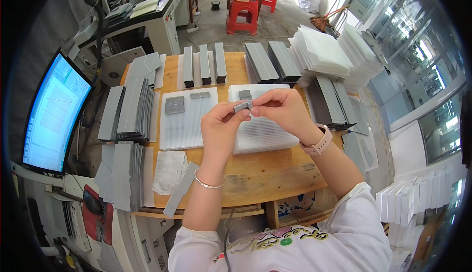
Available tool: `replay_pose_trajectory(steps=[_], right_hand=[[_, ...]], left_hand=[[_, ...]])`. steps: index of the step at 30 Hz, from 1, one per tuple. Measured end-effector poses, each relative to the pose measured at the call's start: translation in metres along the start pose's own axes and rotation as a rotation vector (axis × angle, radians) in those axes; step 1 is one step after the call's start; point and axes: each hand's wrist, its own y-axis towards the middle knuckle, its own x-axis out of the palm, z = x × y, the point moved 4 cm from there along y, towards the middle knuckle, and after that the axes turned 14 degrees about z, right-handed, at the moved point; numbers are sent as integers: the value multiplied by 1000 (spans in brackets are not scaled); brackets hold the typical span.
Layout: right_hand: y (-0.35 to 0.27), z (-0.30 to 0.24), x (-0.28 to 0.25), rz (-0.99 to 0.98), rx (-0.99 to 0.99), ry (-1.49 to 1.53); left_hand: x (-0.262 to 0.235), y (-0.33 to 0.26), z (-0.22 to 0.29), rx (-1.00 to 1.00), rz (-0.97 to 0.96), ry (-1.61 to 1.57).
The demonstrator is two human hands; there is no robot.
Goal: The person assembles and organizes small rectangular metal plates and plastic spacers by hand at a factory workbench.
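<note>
Above the white ribbed plastic stack (263, 142), my left hand (221, 124) and my right hand (280, 109) meet. Both sets of fingertips pinch a small grey flat piece (241, 107), whose exact kind I cannot make out. Just beyond my fingers another small grey piece (245, 94) lies on the stack. To the left, a ribbed white sheet (189, 129) carries a block of small grey pieces (174, 105) and a short grey row (200, 95). Beside my left forearm, a grey strip (181, 189) rests near a white cloth (169, 171).
Long grey stacks (205, 63) line the wooden table's (265, 181) far side. More grey sheets (135, 110) are piled at its left edge, near a lit monitor (56, 114). Tall white sheet piles (322, 51) stand back right. An open drawer (297, 210) sits below the near edge.
</note>
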Motion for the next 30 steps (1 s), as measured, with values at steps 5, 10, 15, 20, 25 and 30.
replay_pose_trajectory(steps=[5,10,15,20,25,30], right_hand=[[-2,-1,2,12,-53,16],[-1,0,-2,-30,53,43],[-1,3,4,-86,175,149],[2,13,11,-82,297,327],[12,12,11,-96,323,379],[22,13,6,-38,-107,-296]], left_hand=[[0,0,1,-14,-38,-43],[4,-2,4,-60,-61,-70],[0,-1,-4,-143,-83,-145],[-1,1,-6,-273,-75,-349],[-5,6,-9,-332,-60,-429],[-34,18,0,24,318,-218]])
